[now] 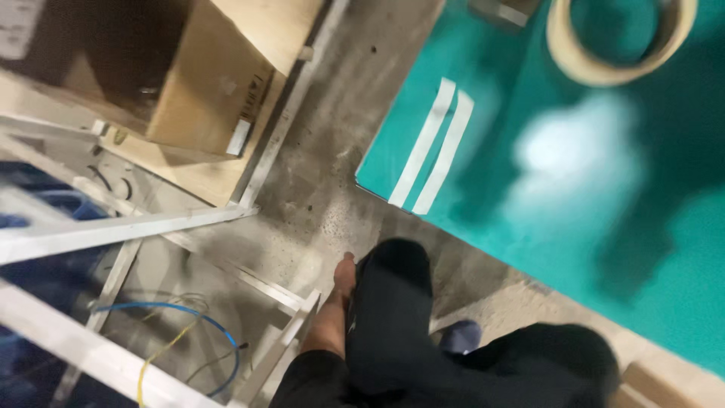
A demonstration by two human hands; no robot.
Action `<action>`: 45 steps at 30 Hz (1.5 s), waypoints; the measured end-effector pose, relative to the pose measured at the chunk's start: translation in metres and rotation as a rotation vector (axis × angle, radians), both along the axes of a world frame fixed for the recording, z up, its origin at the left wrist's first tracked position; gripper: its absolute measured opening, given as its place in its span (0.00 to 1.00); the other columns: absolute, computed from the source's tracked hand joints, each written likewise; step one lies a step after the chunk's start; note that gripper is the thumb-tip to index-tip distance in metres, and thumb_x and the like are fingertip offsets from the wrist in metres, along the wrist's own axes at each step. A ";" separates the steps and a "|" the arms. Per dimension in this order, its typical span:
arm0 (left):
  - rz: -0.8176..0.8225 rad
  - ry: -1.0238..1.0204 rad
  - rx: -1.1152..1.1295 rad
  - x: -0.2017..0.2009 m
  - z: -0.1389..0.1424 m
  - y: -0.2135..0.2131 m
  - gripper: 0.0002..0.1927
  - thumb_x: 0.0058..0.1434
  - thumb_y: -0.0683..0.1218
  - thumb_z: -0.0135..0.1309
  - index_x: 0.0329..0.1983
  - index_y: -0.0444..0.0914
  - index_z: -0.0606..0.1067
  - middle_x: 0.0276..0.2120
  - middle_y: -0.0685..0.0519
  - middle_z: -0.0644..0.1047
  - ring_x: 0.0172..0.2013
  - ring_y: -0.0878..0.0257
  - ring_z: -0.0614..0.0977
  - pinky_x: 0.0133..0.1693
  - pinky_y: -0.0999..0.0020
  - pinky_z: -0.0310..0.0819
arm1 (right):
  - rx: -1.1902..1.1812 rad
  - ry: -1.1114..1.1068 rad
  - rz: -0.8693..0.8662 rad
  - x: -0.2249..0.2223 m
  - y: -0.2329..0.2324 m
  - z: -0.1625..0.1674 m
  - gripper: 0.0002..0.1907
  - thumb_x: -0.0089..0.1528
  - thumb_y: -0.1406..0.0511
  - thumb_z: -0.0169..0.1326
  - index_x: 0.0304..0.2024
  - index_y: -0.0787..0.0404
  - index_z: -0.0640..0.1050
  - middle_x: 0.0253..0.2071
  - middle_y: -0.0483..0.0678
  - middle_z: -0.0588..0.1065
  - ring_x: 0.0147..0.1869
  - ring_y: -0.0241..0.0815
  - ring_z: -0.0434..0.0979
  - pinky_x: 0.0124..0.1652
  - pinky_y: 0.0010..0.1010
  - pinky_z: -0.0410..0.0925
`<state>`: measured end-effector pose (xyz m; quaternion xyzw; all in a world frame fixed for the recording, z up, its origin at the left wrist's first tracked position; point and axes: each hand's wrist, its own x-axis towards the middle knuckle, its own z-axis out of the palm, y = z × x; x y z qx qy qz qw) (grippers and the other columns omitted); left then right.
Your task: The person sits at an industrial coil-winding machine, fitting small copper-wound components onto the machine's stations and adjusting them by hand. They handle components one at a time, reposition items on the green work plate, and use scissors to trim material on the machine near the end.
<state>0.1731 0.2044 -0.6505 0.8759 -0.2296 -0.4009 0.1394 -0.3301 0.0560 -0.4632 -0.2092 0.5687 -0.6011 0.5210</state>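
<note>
Your left hand (341, 291) hangs low beside your dark trouser leg (389, 317), over a strip of bare grey floor (332, 189). That strip is the open lane: it runs up between the green bench (544, 227) on your right and the metal frame (136, 227) on your left.

Left side is crowded. Pale metal bars cross at angles, with blue and yellow cables (189, 340) looped on the floor beneath them. A cardboard box (219, 83) sits beyond, hard against a rail.

Right side: the bench corner (361, 181) juts into the lane. On top, two white tape strips (434, 147) lie flat near the edge; a tape roll (615, 41) sits farther back. Bench surface between them is open.
</note>
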 end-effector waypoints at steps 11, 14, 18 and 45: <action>0.207 -0.311 -0.489 -0.009 0.171 -0.015 0.14 0.59 0.53 0.62 0.41 0.39 0.79 0.36 0.44 0.82 0.38 0.46 0.83 0.42 0.55 0.78 | 0.064 -0.106 0.102 0.018 -0.052 0.098 0.46 0.71 0.34 0.41 0.77 0.59 0.60 0.66 0.56 0.71 0.57 0.55 0.76 0.52 0.47 0.68; -0.004 -0.349 -0.766 -0.042 0.258 -0.018 0.09 0.63 0.47 0.59 0.45 0.41 0.77 0.40 0.47 0.78 0.37 0.48 0.82 0.38 0.57 0.78 | 0.120 -0.120 0.206 0.020 -0.034 0.129 0.45 0.72 0.34 0.40 0.77 0.59 0.60 0.65 0.57 0.71 0.56 0.55 0.77 0.51 0.47 0.68; -0.385 -0.286 -0.937 -0.107 0.379 -0.049 0.13 0.62 0.48 0.63 0.49 0.42 0.79 0.44 0.48 0.77 0.39 0.49 0.82 0.39 0.58 0.78 | 0.378 0.066 0.346 0.018 0.001 0.182 0.37 0.72 0.45 0.46 0.72 0.65 0.60 0.59 0.61 0.74 0.48 0.54 0.76 0.48 0.46 0.70; -0.788 0.666 -0.081 -0.012 0.527 -0.041 0.32 0.69 0.66 0.47 0.63 0.40 0.74 0.70 0.43 0.65 0.70 0.52 0.64 0.67 0.59 0.58 | -0.270 1.213 1.062 0.314 -0.113 0.389 0.20 0.59 0.62 0.60 0.54 0.53 0.76 0.56 0.52 0.73 0.52 0.60 0.76 0.47 0.46 0.71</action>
